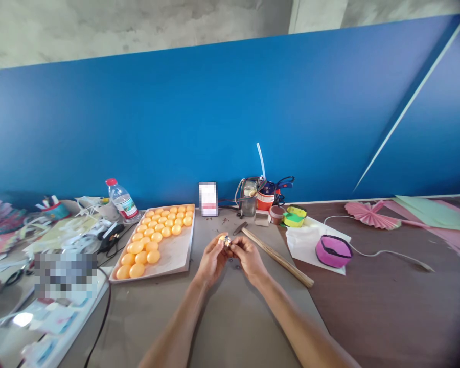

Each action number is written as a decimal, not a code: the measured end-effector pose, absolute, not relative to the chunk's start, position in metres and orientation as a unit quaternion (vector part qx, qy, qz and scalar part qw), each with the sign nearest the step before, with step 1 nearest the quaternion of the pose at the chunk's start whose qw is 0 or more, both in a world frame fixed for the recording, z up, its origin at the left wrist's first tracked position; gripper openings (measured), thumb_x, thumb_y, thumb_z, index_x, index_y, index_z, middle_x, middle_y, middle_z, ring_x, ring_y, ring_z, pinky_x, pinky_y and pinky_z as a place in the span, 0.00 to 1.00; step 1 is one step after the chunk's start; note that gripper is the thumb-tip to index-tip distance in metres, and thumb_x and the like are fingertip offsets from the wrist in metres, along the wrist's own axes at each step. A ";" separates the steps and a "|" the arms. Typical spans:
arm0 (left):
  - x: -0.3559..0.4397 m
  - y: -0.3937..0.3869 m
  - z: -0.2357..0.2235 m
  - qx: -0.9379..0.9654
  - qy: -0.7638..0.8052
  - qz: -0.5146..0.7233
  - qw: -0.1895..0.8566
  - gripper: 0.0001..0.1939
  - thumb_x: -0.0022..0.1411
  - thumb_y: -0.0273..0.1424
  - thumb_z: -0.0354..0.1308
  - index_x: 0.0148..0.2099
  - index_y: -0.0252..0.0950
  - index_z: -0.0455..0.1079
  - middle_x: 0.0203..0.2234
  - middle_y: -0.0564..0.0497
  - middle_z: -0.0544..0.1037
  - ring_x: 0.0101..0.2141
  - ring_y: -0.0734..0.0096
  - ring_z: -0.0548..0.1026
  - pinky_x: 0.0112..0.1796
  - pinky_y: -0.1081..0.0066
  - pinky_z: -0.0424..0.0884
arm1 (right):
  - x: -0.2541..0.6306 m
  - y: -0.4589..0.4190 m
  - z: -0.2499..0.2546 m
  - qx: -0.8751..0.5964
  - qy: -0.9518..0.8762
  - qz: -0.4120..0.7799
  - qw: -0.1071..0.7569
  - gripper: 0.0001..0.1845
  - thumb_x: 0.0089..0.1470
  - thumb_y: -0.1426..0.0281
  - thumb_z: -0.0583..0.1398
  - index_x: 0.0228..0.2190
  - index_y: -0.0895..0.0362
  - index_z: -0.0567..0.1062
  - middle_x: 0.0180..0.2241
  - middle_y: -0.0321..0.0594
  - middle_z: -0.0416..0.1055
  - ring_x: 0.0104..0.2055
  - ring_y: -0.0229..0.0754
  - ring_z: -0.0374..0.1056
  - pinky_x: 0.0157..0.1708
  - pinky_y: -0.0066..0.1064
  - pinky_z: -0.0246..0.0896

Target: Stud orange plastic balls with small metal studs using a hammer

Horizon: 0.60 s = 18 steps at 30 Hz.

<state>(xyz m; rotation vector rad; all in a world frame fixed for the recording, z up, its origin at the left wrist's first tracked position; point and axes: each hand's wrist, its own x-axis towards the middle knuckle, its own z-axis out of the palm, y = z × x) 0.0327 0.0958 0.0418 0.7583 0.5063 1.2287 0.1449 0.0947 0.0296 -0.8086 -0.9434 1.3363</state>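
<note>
A small shiny gold-and-silver piece [225,240] is held up between both hands over the grey mat; its exact kind is too small to make out. The fingers of my left hand [210,261] are closed round its left side. On its other side, my right hand [249,256] pinches it with thumb and fingertips. Close behind my right hand lies a hammer [278,255], its wooden handle slanting toward the lower right. A few tiny dark bits [235,263] rest on the mat between my hands.
To the left stands a shallow box [176,258] of orange balls, with a water bottle [123,202] behind. Cables and scissors [15,276] clutter the far left. Jars, a red tub [266,200] and a yellow-green container [294,216] line the back; a purple container [333,251] sits right.
</note>
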 end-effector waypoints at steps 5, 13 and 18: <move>0.036 0.094 0.043 0.348 0.237 0.557 0.716 0.15 0.54 0.33 0.59 0.44 0.34 0.68 0.31 0.50 0.73 0.28 0.75 0.70 0.31 0.73 0.65 | 0.142 0.096 0.027 -0.352 -0.393 0.592 0.610 0.12 0.40 0.66 0.62 0.22 0.56 0.62 0.18 0.28 0.61 0.21 0.33 0.58 0.25 0.26 0.52; 0.028 0.100 0.045 0.278 0.234 0.570 0.737 0.13 0.56 0.33 0.57 0.43 0.32 0.68 0.31 0.48 0.74 0.27 0.75 0.71 0.32 0.72 0.68 | 0.173 0.105 0.029 -0.508 -0.518 0.372 0.579 0.09 0.46 0.63 0.56 0.26 0.57 0.68 0.23 0.35 0.65 0.26 0.38 0.60 0.29 0.30 0.56; 0.020 0.108 0.043 0.213 0.217 0.582 0.754 0.11 0.57 0.32 0.55 0.42 0.31 0.68 0.30 0.46 0.75 0.29 0.71 0.73 0.35 0.69 0.69 | 0.203 0.106 0.023 -0.725 -0.607 0.041 0.325 0.15 0.46 0.73 0.55 0.39 0.58 0.70 0.39 0.48 0.67 0.42 0.48 0.62 0.40 0.38 0.53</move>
